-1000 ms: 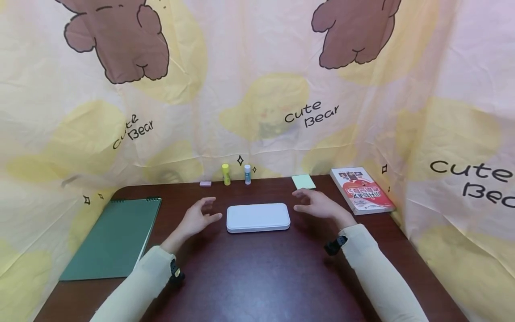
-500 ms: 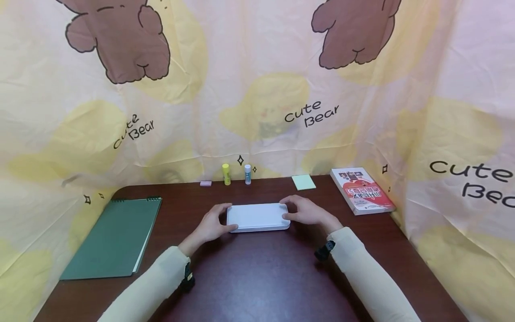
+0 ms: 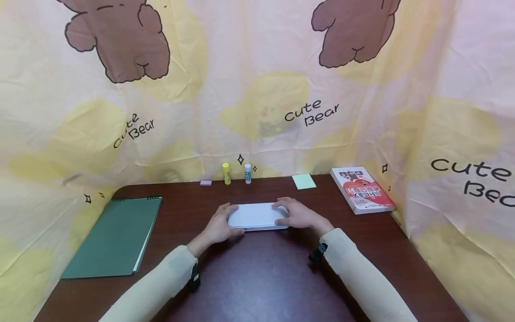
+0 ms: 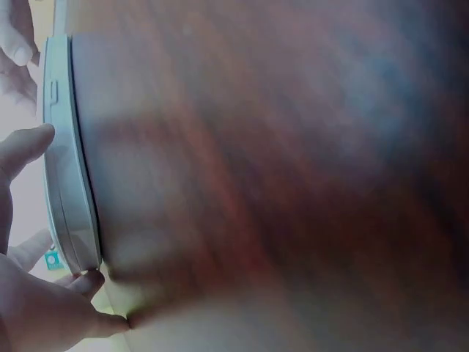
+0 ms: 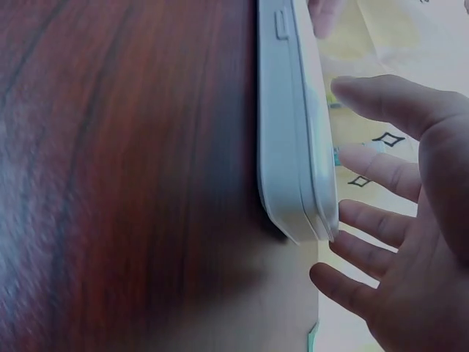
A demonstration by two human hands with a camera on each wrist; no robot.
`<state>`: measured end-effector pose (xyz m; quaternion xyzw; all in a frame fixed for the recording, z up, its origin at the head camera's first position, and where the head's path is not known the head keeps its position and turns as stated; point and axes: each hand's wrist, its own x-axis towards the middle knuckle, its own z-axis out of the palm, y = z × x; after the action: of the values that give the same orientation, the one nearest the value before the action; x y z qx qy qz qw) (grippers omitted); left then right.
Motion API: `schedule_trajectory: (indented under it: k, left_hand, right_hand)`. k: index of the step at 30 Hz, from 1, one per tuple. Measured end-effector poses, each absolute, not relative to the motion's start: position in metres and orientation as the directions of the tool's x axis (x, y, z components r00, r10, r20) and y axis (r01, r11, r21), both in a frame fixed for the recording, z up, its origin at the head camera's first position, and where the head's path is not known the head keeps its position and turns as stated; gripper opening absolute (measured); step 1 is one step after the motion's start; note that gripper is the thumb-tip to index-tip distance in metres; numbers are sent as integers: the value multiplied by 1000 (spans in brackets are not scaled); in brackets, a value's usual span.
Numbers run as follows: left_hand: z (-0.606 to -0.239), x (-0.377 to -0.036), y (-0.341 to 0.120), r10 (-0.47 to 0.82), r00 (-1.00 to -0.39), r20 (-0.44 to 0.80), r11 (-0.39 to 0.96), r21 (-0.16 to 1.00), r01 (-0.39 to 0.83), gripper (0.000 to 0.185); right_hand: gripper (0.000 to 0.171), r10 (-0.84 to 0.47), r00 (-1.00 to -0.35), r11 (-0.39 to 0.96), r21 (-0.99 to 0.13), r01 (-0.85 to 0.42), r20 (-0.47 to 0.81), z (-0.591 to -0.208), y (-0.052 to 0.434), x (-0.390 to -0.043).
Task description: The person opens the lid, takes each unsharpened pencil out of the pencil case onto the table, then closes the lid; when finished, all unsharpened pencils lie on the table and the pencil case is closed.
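Observation:
A white pencil case [image 3: 256, 215], flat and lidded, lies on the brown table; a seam and a small latch show on its front side in both wrist views. My left hand [image 3: 219, 226] holds its left end, with the thumb [image 4: 29, 143] on the front side and fingers around the end. At the opposite end, my right hand [image 3: 298, 213] reaches over the corner. Its thumb [image 5: 381, 99] is above the lid, and its fairly straight, spread fingers [image 5: 370, 220] are at the right end, some seeming to touch it. The lid looks closed.
Along the back edge stand a yellow stick [image 3: 226, 173] and a glue stick [image 3: 247, 173], beside a small pink eraser [image 3: 206, 183]. Pale green sticky notes [image 3: 304, 181] and a red-and-white book [image 3: 362, 190] lie right. A green spiral notebook [image 3: 114, 237] lies left.
Both hands have come inward from either side of the pencil case and are now at its ends. The right hand has slid slightly further over the lid. The case has hardly moved.

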<state>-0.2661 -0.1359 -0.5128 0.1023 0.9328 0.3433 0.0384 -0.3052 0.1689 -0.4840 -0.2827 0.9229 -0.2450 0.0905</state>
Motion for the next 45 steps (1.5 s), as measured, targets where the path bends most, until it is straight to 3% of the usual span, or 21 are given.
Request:
schedule_trajectory:
  k: [21, 31, 45]
  left_hand:
    - [-516, -263, -122, 162, -987, 11, 782, 608, 136, 82]
    - [-517, -265, -120, 130, -991, -19, 778, 622, 90, 103]
    - [-517, -265, -117, 125, -992, -33, 786, 613, 79, 106]
  right_hand:
    - [62, -500, -864, 761, -502, -410, -53, -493, 143, -298]
    - [62, -505, -862, 768, -476, -428, -39, -494, 141, -298]
    - [65, -502, -865, 773, -458, -440, -17, -498, 139, -300]
